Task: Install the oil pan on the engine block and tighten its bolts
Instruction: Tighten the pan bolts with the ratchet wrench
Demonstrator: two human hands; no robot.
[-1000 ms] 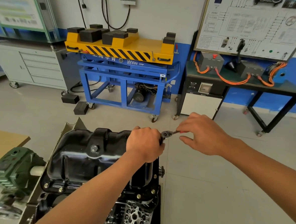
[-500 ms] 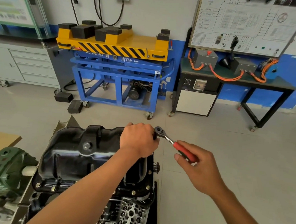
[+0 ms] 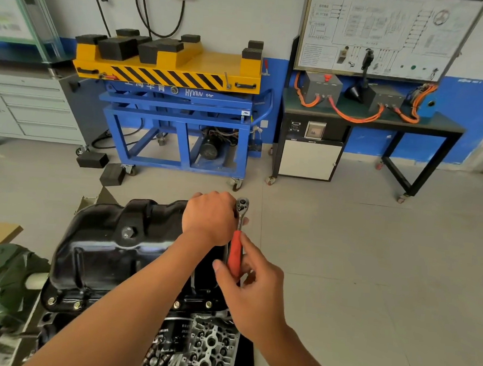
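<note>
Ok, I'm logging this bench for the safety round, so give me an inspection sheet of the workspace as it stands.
Surface: grey tiled floor; the engine block stands at the lower edge of the view.
Job's things: black oil pan sits on the block, flange bolts in place along the near edge; red-handled ratchet at the pan's far right corner.
Clutter: two black blocks loose on the floor.
Hands: left hand by the ratchet head; right hand grips the handle.
Cables: orange leads on the black bench; black cables on the wall.
Surroundings: blue and yellow lift cart, grey drawer cabinet, wiring diagram board.
</note>
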